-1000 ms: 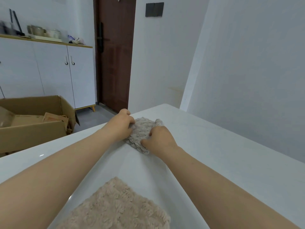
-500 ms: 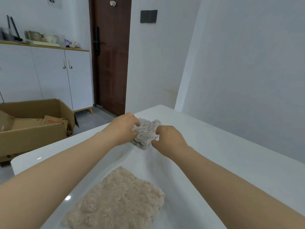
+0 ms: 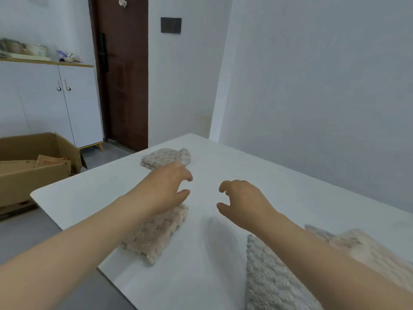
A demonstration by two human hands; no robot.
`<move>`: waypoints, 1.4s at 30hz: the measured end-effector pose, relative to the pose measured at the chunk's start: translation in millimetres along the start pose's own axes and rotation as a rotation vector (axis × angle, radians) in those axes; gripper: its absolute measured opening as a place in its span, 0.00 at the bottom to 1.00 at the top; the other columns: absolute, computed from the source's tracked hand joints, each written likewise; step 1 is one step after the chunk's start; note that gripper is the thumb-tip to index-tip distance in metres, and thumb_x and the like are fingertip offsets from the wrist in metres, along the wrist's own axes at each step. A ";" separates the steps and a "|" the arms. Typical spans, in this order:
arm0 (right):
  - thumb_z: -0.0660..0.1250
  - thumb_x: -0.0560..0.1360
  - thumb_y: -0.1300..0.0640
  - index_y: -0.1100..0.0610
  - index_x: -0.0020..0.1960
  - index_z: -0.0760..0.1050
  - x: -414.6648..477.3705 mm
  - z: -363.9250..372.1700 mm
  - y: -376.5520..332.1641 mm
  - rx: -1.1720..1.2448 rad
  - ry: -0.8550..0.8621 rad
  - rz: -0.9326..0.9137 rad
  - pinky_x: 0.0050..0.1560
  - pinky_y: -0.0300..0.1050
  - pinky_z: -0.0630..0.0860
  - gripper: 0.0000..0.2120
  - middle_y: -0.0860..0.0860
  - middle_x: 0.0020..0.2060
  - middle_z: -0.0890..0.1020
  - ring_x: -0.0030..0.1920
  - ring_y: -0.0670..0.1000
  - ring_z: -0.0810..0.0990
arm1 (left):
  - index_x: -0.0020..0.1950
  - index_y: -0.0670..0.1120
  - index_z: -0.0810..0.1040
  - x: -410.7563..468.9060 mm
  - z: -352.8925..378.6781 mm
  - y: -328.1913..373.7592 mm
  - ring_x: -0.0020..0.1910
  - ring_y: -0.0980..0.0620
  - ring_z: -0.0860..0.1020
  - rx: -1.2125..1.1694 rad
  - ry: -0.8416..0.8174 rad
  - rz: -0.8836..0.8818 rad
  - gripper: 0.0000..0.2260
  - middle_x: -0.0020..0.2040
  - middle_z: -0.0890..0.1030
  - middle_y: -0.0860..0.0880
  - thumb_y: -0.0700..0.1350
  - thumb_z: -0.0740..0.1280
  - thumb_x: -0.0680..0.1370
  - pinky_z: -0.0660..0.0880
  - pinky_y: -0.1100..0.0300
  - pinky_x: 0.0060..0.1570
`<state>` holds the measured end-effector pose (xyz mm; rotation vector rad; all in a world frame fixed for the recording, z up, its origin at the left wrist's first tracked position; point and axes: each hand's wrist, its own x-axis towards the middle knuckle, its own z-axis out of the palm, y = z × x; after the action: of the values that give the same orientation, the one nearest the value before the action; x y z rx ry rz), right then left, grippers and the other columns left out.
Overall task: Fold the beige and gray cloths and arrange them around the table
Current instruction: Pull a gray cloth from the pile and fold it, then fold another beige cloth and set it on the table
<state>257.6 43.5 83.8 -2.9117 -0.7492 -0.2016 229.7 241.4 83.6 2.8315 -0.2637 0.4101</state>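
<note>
The table (image 3: pixel 89 198) top is white, smooth and faintly glossy; the gray cloth (image 3: pixel 166 158) and the beige cloth (image 3: pixel 154 233) are thick, nubbly plush. The cardboard box (image 3: pixel 33 175) is matt brown, the door (image 3: pixel 127 86) dark wood, and the cabinet (image 3: pixel 82 104) smooth white with shiny metal knobs (image 3: pixel 59 88).

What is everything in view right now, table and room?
table: one, white, foreground
folded gray cloth: one, gray, table's far corner
folded beige cloth: one, beige, table's left edge, partly under the left forearm
large gray cloth: one, gray, near right, cut by frame
second beige cloth: one, pale beige, blurred, beyond the right forearm
cardboard box: one, brown, open, floor at left
cabinet: one, white, left wall
door: one, dark brown, behind the table
wall plate: one, dark, right of the door
left hand: one, empty, loosely curled, before the folded gray cloth
right hand: one, empty, loosely curled, over mid-table
</note>
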 end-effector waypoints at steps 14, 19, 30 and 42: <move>0.62 0.77 0.48 0.49 0.67 0.70 -175.8 -45.1 48.0 0.009 0.088 0.033 0.55 0.41 0.71 0.19 0.45 0.58 0.79 0.59 0.47 0.75 | 0.65 0.53 0.72 -91.6 -7.2 132.9 0.59 0.56 0.72 -0.087 -0.003 0.157 0.16 0.61 0.72 0.56 0.51 0.63 0.78 0.66 0.64 0.56; 0.61 0.77 0.47 0.48 0.65 0.71 -221.8 -58.3 73.5 0.018 0.126 0.064 0.53 0.39 0.71 0.17 0.44 0.56 0.80 0.58 0.44 0.75 | 0.65 0.55 0.71 -109.1 4.6 176.1 0.54 0.61 0.70 -0.116 -0.018 0.212 0.15 0.61 0.71 0.59 0.53 0.62 0.78 0.62 0.71 0.47; 0.62 0.77 0.46 0.46 0.65 0.71 -285.8 -65.4 107.0 0.045 0.117 0.129 0.55 0.38 0.71 0.17 0.41 0.55 0.79 0.57 0.43 0.74 | 0.66 0.55 0.70 -129.5 31.3 235.5 0.60 0.62 0.69 -0.209 -0.060 0.287 0.16 0.61 0.71 0.59 0.53 0.62 0.78 0.60 0.71 0.53; 0.60 0.77 0.44 0.44 0.64 0.70 -312.9 -36.2 121.2 0.099 0.085 0.202 0.55 0.36 0.69 0.17 0.40 0.57 0.77 0.59 0.42 0.73 | 0.65 0.54 0.72 -134.9 66.3 251.8 0.59 0.61 0.70 -0.301 -0.110 0.282 0.16 0.60 0.73 0.59 0.51 0.63 0.78 0.66 0.68 0.57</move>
<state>41.5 -214.5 58.2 -2.8393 -0.4358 -0.2570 64.8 2.6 41.1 2.5279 -0.6909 0.2451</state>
